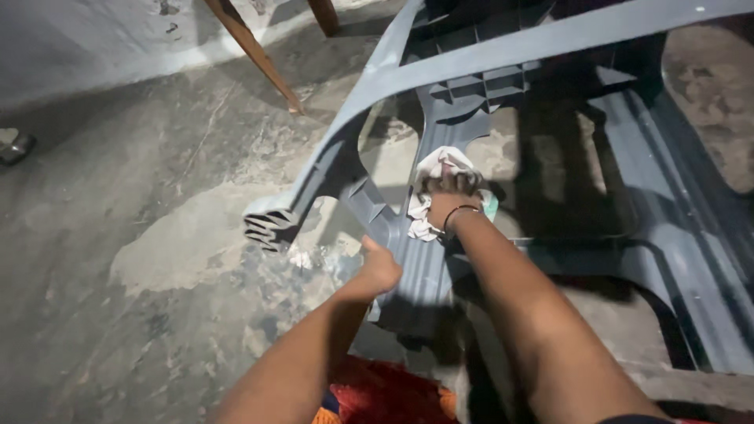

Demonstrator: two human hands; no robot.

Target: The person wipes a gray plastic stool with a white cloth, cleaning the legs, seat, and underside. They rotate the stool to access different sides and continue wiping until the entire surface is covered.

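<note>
Single head camera looks steeply down, close over an overturned plastic chair point(503, 86).

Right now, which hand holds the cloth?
The right hand, with the wrist band, presses the white cloth on the grey chair; the left hand grips a leg.

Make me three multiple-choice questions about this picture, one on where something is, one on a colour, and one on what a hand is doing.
1. Where is the white cloth?
A. on the concrete floor by the wall
B. pressed against the plastic chair under the right hand
C. hung on a wooden leg

2. What colour is the overturned plastic chair?
A. grey-blue
B. red
C. yellow

3. What is the left hand doing?
A. hanging free in the air
B. holding the cloth
C. gripping an edge of the chair

Answers:
1 B, the right hand lies on the cloth against the chair.
2 A, its legs and ribbed underside are grey-blue.
3 C, its fingers close around the chair's edge.
</note>
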